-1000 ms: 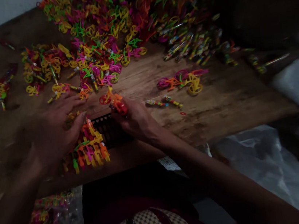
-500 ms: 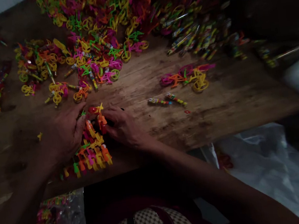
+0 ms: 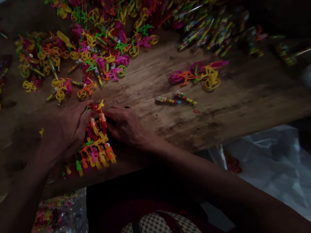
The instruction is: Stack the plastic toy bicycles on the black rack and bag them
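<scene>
Near the front edge of the wooden table, small colourful plastic toys (image 3: 101,154) stand packed in rows. On the left side of the upper row, my left hand (image 3: 72,129) is closed, with thumb and fingers bent against the toys. My right hand (image 3: 127,128) is closed at the right end of that row, its fingertips on an orange toy (image 3: 103,120) and partly hidden. A red piece with a yellow part (image 3: 97,106) sits at the top, between both hands.
A large heap of plastic toy bicycles (image 3: 107,8) covers the back, with a looser pile (image 3: 51,61) before it. Patterned tubes (image 3: 204,30) lie back right. Two tubes (image 3: 176,99) and several toy bicycles (image 3: 195,73) lie right. Plastic bags (image 3: 274,169) hang below the edge.
The view has shifted slightly. The orange toy at my right fingertips now stands closer in line with the upper row. Both hands stay around the toys.
</scene>
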Tool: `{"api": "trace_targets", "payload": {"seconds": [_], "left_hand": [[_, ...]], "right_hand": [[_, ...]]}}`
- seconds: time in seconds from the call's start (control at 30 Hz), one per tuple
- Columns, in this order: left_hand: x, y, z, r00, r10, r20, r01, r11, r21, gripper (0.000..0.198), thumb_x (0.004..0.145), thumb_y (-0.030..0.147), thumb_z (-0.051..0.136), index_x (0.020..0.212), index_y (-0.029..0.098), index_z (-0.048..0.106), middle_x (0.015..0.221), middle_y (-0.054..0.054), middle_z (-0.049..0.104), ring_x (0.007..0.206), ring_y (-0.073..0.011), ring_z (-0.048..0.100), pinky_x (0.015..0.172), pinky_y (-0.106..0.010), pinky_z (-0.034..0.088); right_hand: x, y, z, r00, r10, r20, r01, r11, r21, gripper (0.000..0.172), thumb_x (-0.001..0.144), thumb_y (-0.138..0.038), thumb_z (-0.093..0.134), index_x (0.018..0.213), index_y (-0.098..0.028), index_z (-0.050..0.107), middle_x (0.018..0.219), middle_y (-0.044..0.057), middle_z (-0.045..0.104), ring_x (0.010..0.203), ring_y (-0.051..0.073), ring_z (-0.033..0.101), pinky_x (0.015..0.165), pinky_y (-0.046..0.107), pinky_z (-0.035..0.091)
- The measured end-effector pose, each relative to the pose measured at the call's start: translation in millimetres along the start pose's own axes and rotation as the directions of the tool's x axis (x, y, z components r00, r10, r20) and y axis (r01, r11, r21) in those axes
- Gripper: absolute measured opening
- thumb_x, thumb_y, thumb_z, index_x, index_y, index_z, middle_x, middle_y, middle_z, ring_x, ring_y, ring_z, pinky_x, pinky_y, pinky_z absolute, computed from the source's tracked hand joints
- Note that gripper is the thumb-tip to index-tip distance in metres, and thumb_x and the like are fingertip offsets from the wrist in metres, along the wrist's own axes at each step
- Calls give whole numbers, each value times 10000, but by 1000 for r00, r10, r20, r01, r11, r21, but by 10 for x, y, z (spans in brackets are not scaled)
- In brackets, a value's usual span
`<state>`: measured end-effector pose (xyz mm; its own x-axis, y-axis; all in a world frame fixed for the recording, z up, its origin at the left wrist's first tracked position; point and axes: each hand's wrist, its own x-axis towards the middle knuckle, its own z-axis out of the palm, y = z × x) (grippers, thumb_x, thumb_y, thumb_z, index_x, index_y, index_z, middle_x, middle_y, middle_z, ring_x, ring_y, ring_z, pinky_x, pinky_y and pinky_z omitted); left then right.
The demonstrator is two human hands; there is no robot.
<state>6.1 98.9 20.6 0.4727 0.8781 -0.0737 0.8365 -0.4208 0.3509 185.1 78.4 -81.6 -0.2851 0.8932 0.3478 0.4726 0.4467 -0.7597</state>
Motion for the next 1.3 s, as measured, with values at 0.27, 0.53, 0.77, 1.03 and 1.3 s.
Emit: {"api": "trace_targets", "payload": {"seconds": [0.27,0.53,0.77,1.03,1.3], "left_hand": [[15,31,-8,1000,5,25,-5,1000,-12,607,1062,532,273,1429,159,578,1465,-109,621,1342,-291,593,1142,-461,454],[169,168,-29,994,-82,69,71,986,153,455,945,440,467,1160,134,726,1178,-161,745,1084,-338,701,990,-497,532],[154,141,9,994,-38,103,31,997,64,480,938,332,347,1195,138,703,1284,-146,719,1189,-299,676,1058,-460,518],[79,240,39,988,-121,95,108,985,135,470,914,255,392,1244,182,718,1264,-119,742,1185,-324,691,1040,-504,536],[76,258,54,986,-103,130,82,983,162,474,942,248,411,1322,134,670,1276,-129,732,1142,-343,680,1000,-533,539]], "right_hand": [[-4,-71,102,997,0,71,17,973,-230,223,962,-145,488,994,-164,707,989,101,728,927,226,615,861,343,474],[-18,-95,141,998,13,60,8,946,-325,191,977,-176,518,1024,-169,703,1039,115,696,920,233,593,800,328,434],[93,-140,62,985,53,162,-17,976,-219,206,941,-131,538,1042,-148,717,1075,129,711,983,230,638,856,319,471],[365,157,-371,978,-31,206,24,999,34,269,907,-92,522,931,-187,772,845,28,755,787,170,675,730,266,479],[1375,138,67,992,78,104,-24,896,-443,237,964,-216,537,953,-147,763,1077,162,748,920,254,684,814,361,491]]}}
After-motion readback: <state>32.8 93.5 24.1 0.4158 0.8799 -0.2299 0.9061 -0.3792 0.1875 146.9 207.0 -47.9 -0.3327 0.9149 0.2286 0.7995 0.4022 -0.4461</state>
